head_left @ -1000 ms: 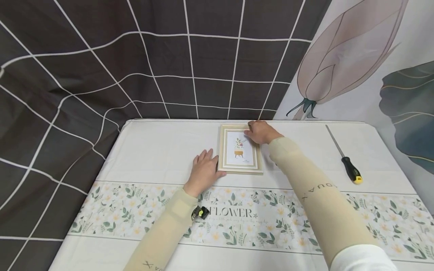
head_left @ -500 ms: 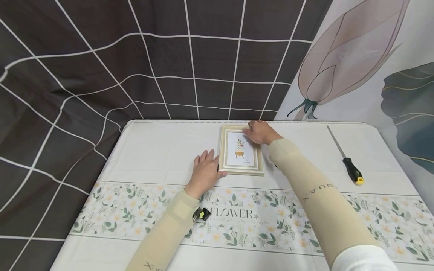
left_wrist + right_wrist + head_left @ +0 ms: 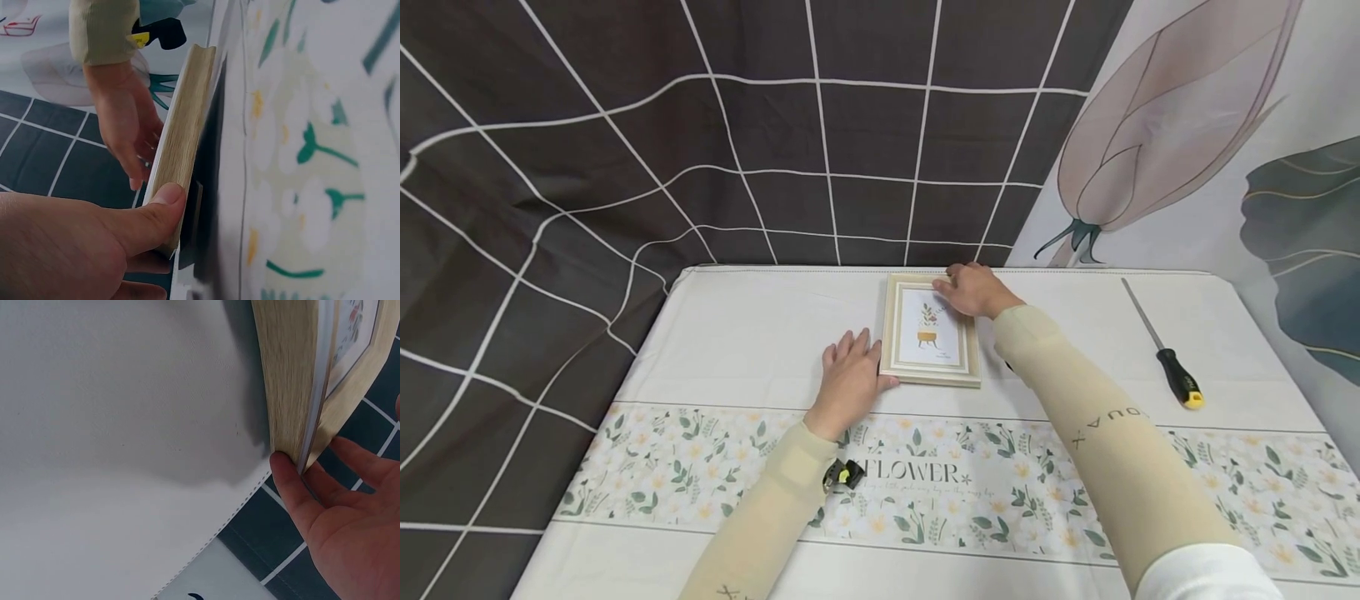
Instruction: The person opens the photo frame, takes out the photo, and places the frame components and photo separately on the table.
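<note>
From my remote seat the head view shows a table (image 3: 760,350) in a white cloth, filling the lower half. A floral band (image 3: 700,467) lettered FLOWER crosses it low in the view. Behind, dark wall fabric (image 3: 880,133) with white grid lines covers the upper left and centre; a pale hanging (image 3: 1030,242) with a large pinkish bud takes the upper right.

The picture frame (image 3: 891,325) sits at the centre of the view, near the table's far edge. I see the left hand (image 3: 848,379) reach up from bottom centre, grasping the lower-left corner: thumb on the near edge, fingers spread beside the left edge. The right hand (image 3: 976,290) comes in from the lower right and grasps the upper-right corner, its thumb over the face.

In my left wrist view the side of the picture frame is pale, wood-grained and grooved, with the thumb pressed against it. The face has stepped cream moulding around a rectangular print (image 3: 928,329) of a plant in an orange-brown pot on legs. Both forearms wear snug beige sleeves (image 3: 1097,425). At the right lies a screwdriver (image 3: 1177,372), its slim metal shaft slanting into a black handle with a yellow end.
</note>
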A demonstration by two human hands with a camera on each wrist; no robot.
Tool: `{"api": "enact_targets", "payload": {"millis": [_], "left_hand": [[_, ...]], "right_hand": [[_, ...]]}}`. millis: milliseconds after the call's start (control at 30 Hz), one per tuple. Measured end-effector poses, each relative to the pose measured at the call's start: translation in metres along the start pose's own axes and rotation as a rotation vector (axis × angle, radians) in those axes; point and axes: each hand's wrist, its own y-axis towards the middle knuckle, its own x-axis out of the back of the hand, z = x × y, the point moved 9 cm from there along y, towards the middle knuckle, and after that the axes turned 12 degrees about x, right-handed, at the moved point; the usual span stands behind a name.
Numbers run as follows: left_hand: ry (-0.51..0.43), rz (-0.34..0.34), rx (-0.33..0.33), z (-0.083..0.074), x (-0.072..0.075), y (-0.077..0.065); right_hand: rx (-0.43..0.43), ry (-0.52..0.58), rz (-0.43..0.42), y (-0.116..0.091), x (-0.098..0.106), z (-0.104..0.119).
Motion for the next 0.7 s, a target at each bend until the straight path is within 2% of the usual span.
{"api": "enact_targets", "payload": {"millis": [400,700], "left_hand": [[-0.038,-0.050,0.014,0.000,0.016,-0.001],[-0.131,-0.070,0.041,0.001,0.024,-0.001]], "right_hand": [[-0.020,0.068,-0.035,-0.003,0.008,-0.002],[-0.068,0.162,-0.062,-0.007,0.015,-0.006]]}}
